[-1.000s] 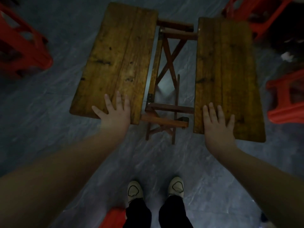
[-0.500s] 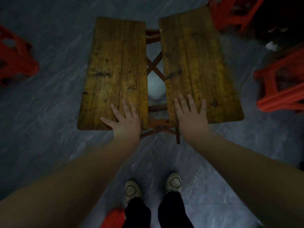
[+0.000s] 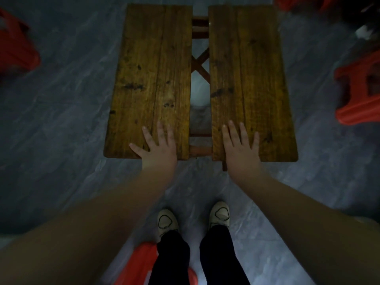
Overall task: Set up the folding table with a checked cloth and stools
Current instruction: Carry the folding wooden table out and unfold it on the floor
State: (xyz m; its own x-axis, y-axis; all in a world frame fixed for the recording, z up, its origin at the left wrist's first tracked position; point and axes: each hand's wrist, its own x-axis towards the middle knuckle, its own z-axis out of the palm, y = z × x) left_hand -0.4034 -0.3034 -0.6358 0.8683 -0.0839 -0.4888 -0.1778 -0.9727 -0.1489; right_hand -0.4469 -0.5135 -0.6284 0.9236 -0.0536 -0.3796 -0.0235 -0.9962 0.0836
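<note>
The folding table (image 3: 244, 48) stands on the grey floor (image 3: 61, 124) just in front of the person, with its near edge under both hands. The left hand (image 3: 159, 150) lies flat on the near end of the left board (image 3: 152, 68), fingers spread and thumb out to the side. The right hand (image 3: 240, 149) lies flat on the near end of the right board (image 3: 253, 95), fingers also spread. Both boards are worn yellow-brown planks with dark knots. They lie parallel with a narrow gap between them, where reddish crossed braces (image 3: 198, 64) show. Red stools stand well apart from the table: one to the left (image 3: 14, 50), one to the right (image 3: 357, 93), and one by the person's shoes (image 3: 166, 221).
</note>
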